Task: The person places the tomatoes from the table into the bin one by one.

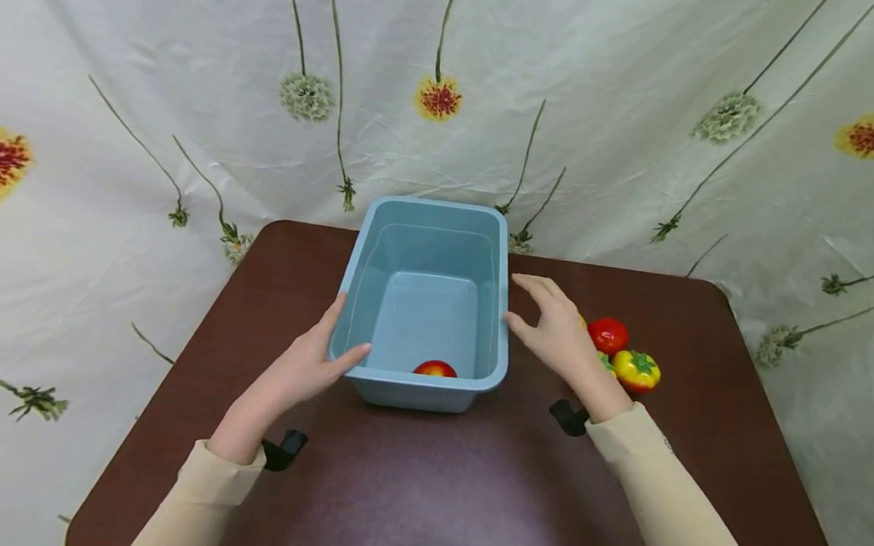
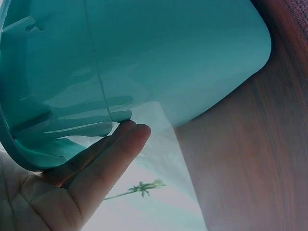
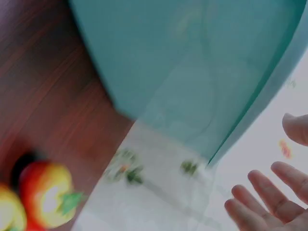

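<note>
A blue-grey plastic basin (image 1: 435, 306) stands on the table, with a red-and-yellow round fruit (image 1: 435, 368) inside by its near wall. At the basin's left side, my left hand (image 1: 315, 357) holds the rim, thumb over the near left corner and fingers along the outside. The left wrist view shows those fingers (image 2: 115, 159) against the outer wall under the rim. My right hand (image 1: 557, 326) is beside the right rim, fingers spread and holding nothing. In the right wrist view its fingertips (image 3: 255, 178) are apart from the basin wall (image 3: 159, 57).
Right of the basin, partly behind my right hand, lie several round fruits, among them a red one (image 1: 608, 336) and a yellow-and-red one with a green top (image 1: 636, 370). The dark brown table (image 1: 409, 488) ends at a white flower-printed cloth (image 1: 606, 91).
</note>
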